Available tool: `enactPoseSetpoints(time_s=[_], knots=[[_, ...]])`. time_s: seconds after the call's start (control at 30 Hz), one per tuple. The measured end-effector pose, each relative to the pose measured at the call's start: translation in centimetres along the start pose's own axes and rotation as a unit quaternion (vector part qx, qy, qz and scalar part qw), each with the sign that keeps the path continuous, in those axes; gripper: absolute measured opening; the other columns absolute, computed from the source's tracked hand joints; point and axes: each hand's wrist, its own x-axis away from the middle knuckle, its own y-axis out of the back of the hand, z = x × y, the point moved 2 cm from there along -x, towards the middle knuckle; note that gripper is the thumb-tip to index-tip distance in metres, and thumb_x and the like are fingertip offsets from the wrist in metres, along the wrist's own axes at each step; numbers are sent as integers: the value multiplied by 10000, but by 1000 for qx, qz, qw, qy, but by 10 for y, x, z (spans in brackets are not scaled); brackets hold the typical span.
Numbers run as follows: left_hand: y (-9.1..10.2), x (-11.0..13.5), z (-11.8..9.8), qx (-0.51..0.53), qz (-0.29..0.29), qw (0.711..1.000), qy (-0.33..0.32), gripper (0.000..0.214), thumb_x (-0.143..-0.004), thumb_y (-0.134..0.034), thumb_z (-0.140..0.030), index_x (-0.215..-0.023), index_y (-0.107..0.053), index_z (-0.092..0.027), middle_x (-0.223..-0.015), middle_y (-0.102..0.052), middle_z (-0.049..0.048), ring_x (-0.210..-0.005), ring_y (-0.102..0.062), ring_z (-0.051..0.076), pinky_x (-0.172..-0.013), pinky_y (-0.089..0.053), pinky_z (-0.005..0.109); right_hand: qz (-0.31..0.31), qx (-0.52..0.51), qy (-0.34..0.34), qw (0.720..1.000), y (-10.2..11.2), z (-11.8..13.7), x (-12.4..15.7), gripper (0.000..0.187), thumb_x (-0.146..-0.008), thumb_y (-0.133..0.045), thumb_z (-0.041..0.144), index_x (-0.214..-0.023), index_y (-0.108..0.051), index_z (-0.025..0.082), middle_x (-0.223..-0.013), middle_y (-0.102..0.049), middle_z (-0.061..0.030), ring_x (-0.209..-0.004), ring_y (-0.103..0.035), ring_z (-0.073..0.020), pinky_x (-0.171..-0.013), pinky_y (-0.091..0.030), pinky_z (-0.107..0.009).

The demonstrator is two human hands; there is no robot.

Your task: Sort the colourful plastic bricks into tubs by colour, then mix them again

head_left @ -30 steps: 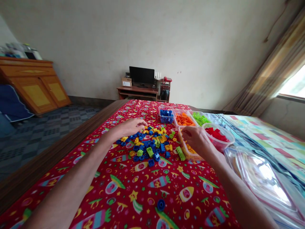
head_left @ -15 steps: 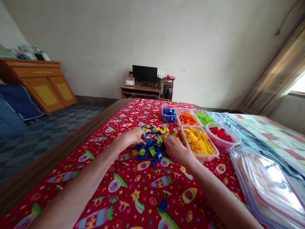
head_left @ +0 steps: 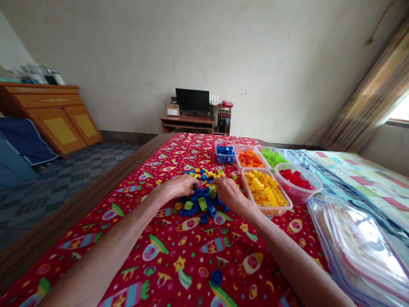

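A loose pile of building bricks [head_left: 202, 204], mostly blue with some yellow and green, lies on the red patterned cloth [head_left: 179, 238]. At the pile's left side is my left hand [head_left: 183, 186], its fingers curled, with a blue brick [head_left: 194, 186] showing at the fingertips. My right hand [head_left: 228, 192] bends down over the right side of the pile. Its fingers are drawn together and their tips are mostly hidden, so what they hold cannot be made out. A lone round blue piece [head_left: 217, 277] rests nearer to me, apart from the pile.
Right of the pile stand tubs of sorted bricks: a blue tub [head_left: 226, 159], an orange tub [head_left: 251, 158], a green tub [head_left: 272, 157], a yellow tub [head_left: 275, 210] and a round red tub [head_left: 300, 197]. Stacked clear lids [head_left: 358, 247] lie at the right. A monitor [head_left: 192, 100] stands beyond.
Both hands have shifted slightly, with the right hand drawn a little leftward over the pile. The left hand's fingers have dipped slightly lower among the bricks.
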Motion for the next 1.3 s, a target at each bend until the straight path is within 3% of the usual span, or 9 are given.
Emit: enactPoseSetpoints(time_s=[0.23,0.37,0.43,0.53,0.73,0.9,1.0,1.17,1.3], knots=[[-3,-2,15,41,-20,999,1,196,-738,-576,-316,-880,-644,-200,-648,-632,-11,-583,-552,144,-551,-400,217,-28,-64,-14,997,-2,-10,-2,337,-898,-333,103,-1163,-538,144,-1021,-633,-96,-1005,-552,-171,-914,-427,-305],[-2,-4,20,49,-50,997,-41,230,-738,-576,-361,-898,-620,-203,-734,-640,-7,-638,-553,141,-540,-372,206,-6,-45,-86,995,2,-8,-14,318,-889,-367,118,-1130,-573,140,-917,-663,-74,-877,-593,-167,-819,-430,-266],[-2,-6,23,50,-58,997,-32,245,-719,-588,-379,-885,-622,-203,-722,-629,-15,-630,-542,137,-524,-355,204,13,-24,-128,991,7,-4,-23,310,-913,-348,139,-1101,-594,153,-882,-675,-66,-814,-604,-164,-771,-426,-256],[-2,-9,30,54,-62,997,-10,270,-693,-612,-423,-832,-635,-192,-670,-616,-16,-603,-531,142,-508,-345,213,22,13,-163,986,12,2,-37,313,-951,-332,203,-1123,-592,171,-963,-681,-86,-884,-620,-180,-782,-427,-262],[5,-5,33,66,-88,994,1,187,-710,-557,-297,-790,-689,-190,-671,-668,6,-646,-581,162,-565,-394,222,114,88,-203,969,-4,3,-60,319,-942,-391,277,-1190,-566,180,-1102,-622,-155,-976,-617,-242,-803,-460,-333],[9,4,21,54,-62,997,-4,224,-696,-505,-188,-804,-702,-184,-732,-702,8,-673,-604,152,-625,-421,213,166,116,-175,964,-26,-4,-63,319,-920,-394,207,-1179,-573,154,-1188,-578,-185,-1015,-614,-265,-818,-469,-367],[8,5,13,22,-40,999,15,146,-698,-554,-206,-744,-692,-187,-675,-678,2,-607,-574,141,-566,-393,210,141,98,-166,971,-30,-10,-61,294,-931,-378,212,-1142,-575,157,-1101,-632,-153,-985,-620,-241,-818,-470,-343],[4,3,4,-27,-11,997,74,127,-702,-651,-311,-677,-686,-191,-538,-601,-11,-513,-508,132,-477,-318,221,39,62,-175,982,-26,-15,-58,294,-960,-310,202,-1090,-559,115,-997,-654,-156,-969,-608,-216,-828,-451,-302],[2,0,3,-54,13,994,92,148,-727,-641,-295,-674,-702,-171,-561,-616,17,-530,-524,144,-477,-309,234,36,53,-201,978,-23,-13,-63,328,-940,-283,125,-1134,-548,114,-971,-656,-154,-920,-624,-218,-785,-454,-303]])
